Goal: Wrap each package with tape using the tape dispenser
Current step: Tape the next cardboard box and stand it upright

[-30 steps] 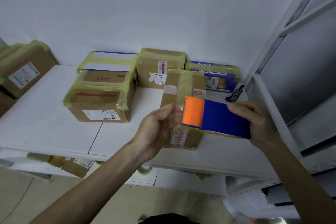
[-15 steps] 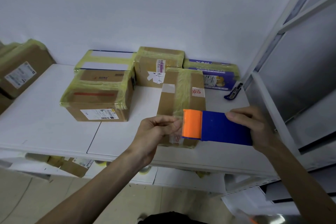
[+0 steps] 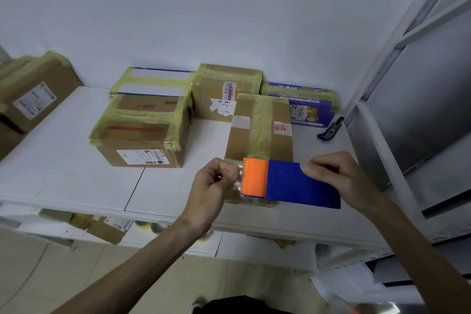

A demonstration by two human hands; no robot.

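Note:
A narrow cardboard package [image 3: 260,132] with a strip of yellowish tape down its top lies on the white shelf [image 3: 63,160]. In front of its near end my right hand [image 3: 336,178] holds the blue tape dispenser [image 3: 300,185] by its body, the orange end pointing left. My left hand [image 3: 214,186] pinches the clear tape end [image 3: 237,183] just left of that orange end. The package's near end is hidden behind the dispenser and my hands.
Several taped boxes stand behind: a large carton [image 3: 140,135], a flat white one [image 3: 153,81], a brown one [image 3: 224,92] and a purple one [image 3: 305,107]. A blue utility knife [image 3: 331,130] lies at right. Another box [image 3: 33,97] sits far left. Metal racking [image 3: 382,84] rises right.
The dispenser has come down from over the package's middle to its near end. My left hand went from an open grip on the package side to a pinch on the tape end.

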